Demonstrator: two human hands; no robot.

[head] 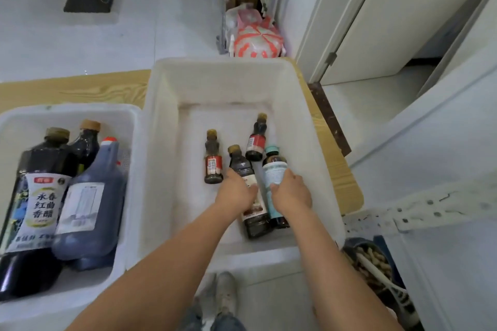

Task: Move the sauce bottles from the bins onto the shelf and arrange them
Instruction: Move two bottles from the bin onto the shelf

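Early going: inside the deep bin your left hand curls round the brown-label bottle, your right hand round the teal-capped bottle; two small bottles beside them are left to shelve

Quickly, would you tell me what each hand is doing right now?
Left hand: grips the brown-labelled dark bottle.
Right hand: grips the teal-labelled bottle.

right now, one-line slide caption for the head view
Reaching into a white plastic bin, the left hand grips a dark brown-labelled sauce bottle, the right hand a teal-labelled bottle.
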